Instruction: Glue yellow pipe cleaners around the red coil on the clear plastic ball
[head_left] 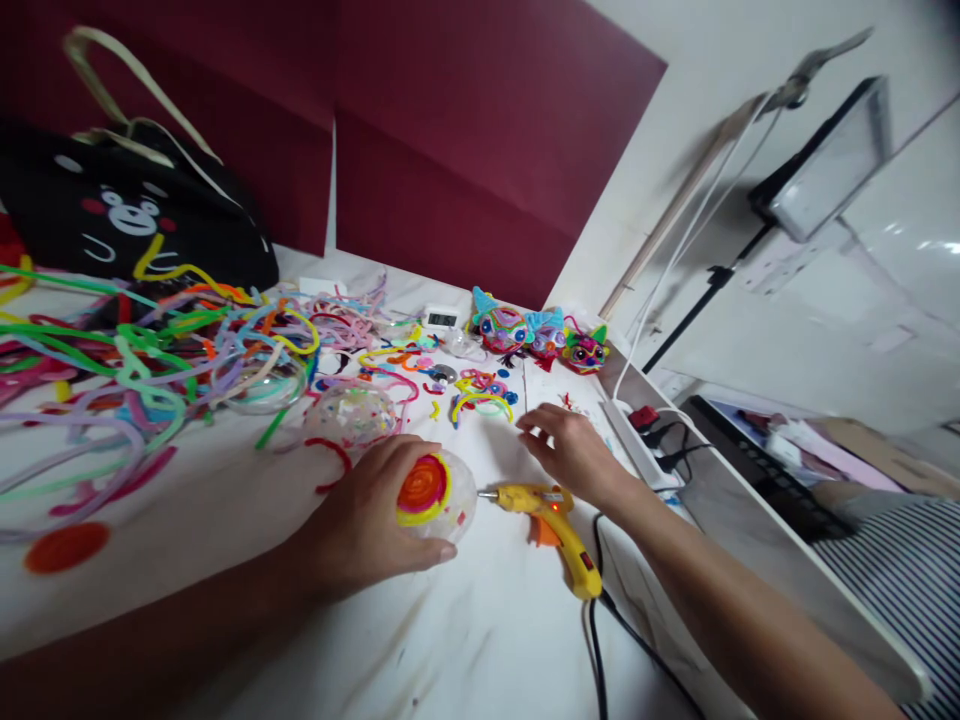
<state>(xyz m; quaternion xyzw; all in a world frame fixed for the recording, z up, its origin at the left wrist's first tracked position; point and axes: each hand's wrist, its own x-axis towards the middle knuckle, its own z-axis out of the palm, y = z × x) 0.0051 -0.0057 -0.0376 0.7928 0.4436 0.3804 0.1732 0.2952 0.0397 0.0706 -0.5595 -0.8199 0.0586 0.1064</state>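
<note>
My left hand is wrapped around a clear plastic ball that carries an orange and yellow spiral disc on its front. The ball rests on the white table. A yellow hot glue gun lies just right of the ball, nozzle pointing at it, a small light glowing on its body. My right hand hovers palm down over the table behind the glue gun, fingers spread towards small coloured scraps. It holds nothing.
A big tangle of coloured pipe cleaners covers the left of the table, with a black bear bag behind. Three colourful pipe-cleaner heads stand at the back. A power strip and black cable run along the right edge.
</note>
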